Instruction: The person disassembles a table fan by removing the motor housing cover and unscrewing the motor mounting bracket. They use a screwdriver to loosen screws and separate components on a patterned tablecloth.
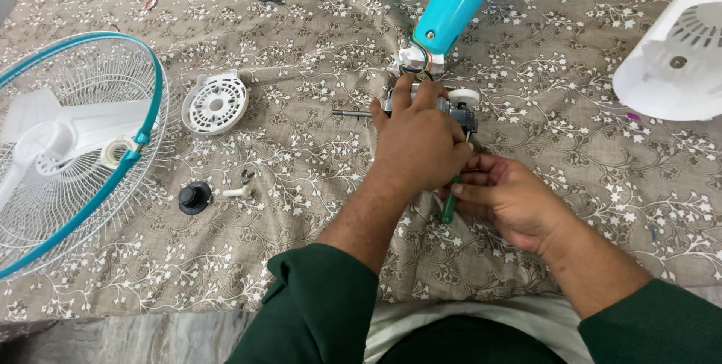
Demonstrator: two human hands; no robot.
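Observation:
My left hand is closed over a small grey fan motor with a bare shaft sticking out to the left. Coloured wires run from the motor up into a turquoise fan neck. My right hand grips a green-handled screwdriver whose tip points up at the rear of the motor. Both hands meet at the centre of a floral cloth-covered table.
A wire fan guard with turquoise rim and white blades inside lies at the left. Beside it sit a round white vented cover, a black knob and a small white peg. A white motor housing rests at the right.

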